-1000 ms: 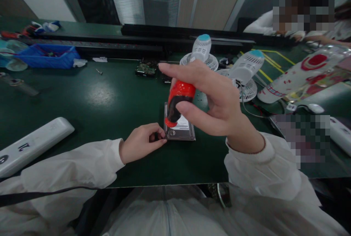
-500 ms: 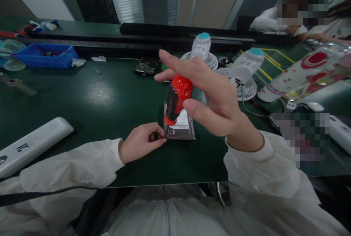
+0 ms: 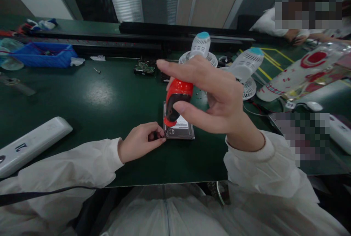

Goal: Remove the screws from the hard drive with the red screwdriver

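Observation:
My right hand (image 3: 216, 99) holds a red and black screwdriver (image 3: 178, 101) by its handle, thumb on the near side and index finger stretched over the top. The screwdriver leans, its thin shaft pointing down to the lower left corner of a hard drive (image 3: 181, 133). The drive lies flat on the table, a white label on it, partly covered by the handle and my right hand. At that same corner my left hand (image 3: 141, 141) is closed, fingertips together beside the shaft's tip. Whether they pinch the shaft, the drive's edge or a small part is hidden.
Two white fans (image 3: 248, 64) stand behind my right hand, near a circuit board (image 3: 144, 67). Small screws (image 3: 199, 95) lie beyond the drive. A blue tray (image 3: 46, 55) and a white device (image 3: 35, 144) are left; a large bottle (image 3: 298, 71) and another person's hands (image 3: 297, 37) are right.
The screwdriver handle has turned in my right hand, and the thumb has shifted left across it. My left hand and the hard drive have stayed in place.

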Motion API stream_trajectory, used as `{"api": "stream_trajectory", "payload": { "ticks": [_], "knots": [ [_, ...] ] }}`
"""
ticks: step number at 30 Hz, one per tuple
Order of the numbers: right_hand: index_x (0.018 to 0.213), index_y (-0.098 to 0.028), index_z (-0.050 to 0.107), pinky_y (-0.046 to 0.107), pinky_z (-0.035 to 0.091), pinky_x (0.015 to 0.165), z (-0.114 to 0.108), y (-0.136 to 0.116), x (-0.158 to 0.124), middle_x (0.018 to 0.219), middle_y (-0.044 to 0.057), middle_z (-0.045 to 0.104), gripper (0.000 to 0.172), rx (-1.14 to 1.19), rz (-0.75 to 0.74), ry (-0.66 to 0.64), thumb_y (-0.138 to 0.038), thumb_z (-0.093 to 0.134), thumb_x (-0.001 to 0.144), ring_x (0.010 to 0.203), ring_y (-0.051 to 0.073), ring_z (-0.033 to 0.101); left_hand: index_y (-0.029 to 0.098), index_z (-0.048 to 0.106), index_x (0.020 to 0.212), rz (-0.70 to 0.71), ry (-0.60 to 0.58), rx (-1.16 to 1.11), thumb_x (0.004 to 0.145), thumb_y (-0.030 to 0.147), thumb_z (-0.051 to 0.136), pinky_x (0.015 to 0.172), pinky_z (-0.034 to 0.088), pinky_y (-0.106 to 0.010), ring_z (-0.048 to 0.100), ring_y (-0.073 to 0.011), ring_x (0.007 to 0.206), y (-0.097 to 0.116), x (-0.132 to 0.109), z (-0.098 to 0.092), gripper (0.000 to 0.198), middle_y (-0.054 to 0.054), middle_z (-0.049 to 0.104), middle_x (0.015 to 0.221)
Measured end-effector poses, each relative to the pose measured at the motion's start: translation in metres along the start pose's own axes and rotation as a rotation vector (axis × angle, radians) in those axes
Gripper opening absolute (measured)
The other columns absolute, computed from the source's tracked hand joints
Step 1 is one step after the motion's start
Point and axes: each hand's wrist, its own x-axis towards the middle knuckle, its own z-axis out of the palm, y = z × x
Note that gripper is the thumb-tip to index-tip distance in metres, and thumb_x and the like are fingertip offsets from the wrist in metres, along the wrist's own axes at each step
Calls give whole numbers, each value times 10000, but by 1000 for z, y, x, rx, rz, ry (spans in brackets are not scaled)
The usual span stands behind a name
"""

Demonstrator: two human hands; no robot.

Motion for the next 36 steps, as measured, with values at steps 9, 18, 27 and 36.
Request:
{"api": "stream_trajectory", "payload": {
  "ticks": [9,18,27,36],
  "knots": [
    [1282,-112,611,339,579,892,0,0,0,1184,51,732,376,-26,-9,11,-293,512,967,921,134,661,187,633,840,-8,-4,11,878,333,666,572,407,-243,537,-111,616,1,-1,-1,155,9,653,799],
    [1323,-119,586,373,567,941,-1,-2,0,1216,55,713,423,33,39,-10,-251,396,969,993,149,665,184,630,833,-13,-10,8,871,335,668,561,392,-243,515,-106,599,2,0,-1,160,15,637,782],
    [1388,-37,513,362,554,981,-3,0,-2,1404,117,624,471,71,54,-57,-264,406,989,1095,146,661,185,632,845,-21,-18,4,877,342,663,563,396,-240,515,-104,603,1,0,-1,163,14,641,787],
    [1402,-100,514,292,545,977,-4,-3,-3,1505,59,543,507,18,132,-80,-397,295,1054,1063,83,673,187,639,840,-24,-13,3,871,344,672,556,402,-239,522,-104,598,2,0,-2,164,15,648,790]
  ]
}}
